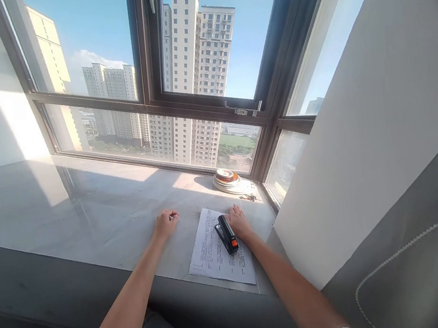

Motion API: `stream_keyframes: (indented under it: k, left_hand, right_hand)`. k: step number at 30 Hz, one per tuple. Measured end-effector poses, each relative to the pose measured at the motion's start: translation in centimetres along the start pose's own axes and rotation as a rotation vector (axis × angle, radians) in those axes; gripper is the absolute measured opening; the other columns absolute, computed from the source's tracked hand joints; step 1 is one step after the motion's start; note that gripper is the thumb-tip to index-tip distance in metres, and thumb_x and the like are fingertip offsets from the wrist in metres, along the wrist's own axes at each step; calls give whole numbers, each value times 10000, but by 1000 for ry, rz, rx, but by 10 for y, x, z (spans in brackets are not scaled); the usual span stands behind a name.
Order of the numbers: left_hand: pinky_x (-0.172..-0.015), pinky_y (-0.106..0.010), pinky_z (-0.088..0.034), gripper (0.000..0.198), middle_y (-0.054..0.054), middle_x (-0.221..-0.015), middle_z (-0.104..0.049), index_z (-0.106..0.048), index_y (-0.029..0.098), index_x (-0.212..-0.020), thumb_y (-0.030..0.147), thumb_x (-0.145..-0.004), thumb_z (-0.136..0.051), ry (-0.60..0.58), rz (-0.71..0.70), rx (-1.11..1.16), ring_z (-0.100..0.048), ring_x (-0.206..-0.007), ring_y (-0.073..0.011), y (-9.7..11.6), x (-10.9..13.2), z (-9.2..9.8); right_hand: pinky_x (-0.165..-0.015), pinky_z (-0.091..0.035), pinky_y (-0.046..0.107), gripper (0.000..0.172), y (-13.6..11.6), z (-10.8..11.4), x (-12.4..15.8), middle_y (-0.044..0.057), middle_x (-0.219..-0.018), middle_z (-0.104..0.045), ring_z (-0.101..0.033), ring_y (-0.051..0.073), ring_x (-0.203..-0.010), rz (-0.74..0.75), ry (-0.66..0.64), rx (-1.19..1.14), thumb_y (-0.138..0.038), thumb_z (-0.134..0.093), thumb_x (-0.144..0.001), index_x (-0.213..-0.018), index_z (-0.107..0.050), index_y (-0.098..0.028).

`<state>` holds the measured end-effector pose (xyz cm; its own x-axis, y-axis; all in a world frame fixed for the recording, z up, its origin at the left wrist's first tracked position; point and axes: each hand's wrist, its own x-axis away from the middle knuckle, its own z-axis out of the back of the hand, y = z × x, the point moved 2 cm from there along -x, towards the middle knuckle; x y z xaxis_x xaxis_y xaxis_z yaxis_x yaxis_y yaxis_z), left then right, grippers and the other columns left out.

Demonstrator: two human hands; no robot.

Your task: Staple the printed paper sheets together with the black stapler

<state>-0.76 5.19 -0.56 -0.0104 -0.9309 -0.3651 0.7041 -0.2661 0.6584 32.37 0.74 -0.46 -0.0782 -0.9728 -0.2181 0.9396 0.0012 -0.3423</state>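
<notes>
A black stapler [226, 234] with an orange-red patch at its near end lies on printed sheets of paper [205, 254]. My right hand [238, 221] rests at the right edge of the paper, fingers stretched forward, right beside the stapler; whether it touches the stapler is hard to tell. To the left of the paper, my left hand [165, 224] rests on the sill with its fingers curled in and nothing visible in them.
The pale window sill [102, 207] carries a round stack of coiled, cord-like material [227, 180] near the window corner. Small dark items [248, 197] lie beside it. Dark window frames [205, 110] stand behind; a white wall [357, 134] slants at right, near a beaded cord [407, 244].
</notes>
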Motion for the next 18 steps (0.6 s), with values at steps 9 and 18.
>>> stream_keyframes:
  k: [9, 18]
  left_hand:
    - [-846, -339, -531, 201, -82, -900, -674, -711, 197, -854, 277, -892, -531, 292, 83, 104, -634, -799, -213, 13, 8, 24]
    - [-856, -394, -475, 80, -68, -896, -575, -583, 220, -853, 196, -876, -511, 838, 182, 17, -573, -855, -252, 18, 25, 66]
  right_hand:
    - [-1259, -181, 581, 602, -55, -25, -57, 325, -1669, -267, -228, 369, -1593, -13, -94, 93, -307, -320, -1080, -1583, -391, 18]
    - [-1293, -128, 521, 661, -171, -77, -101, 285, -1707, -200, -150, 361, -1611, 116, -159, -2, -332, -248, -1083, -1604, -290, 73]
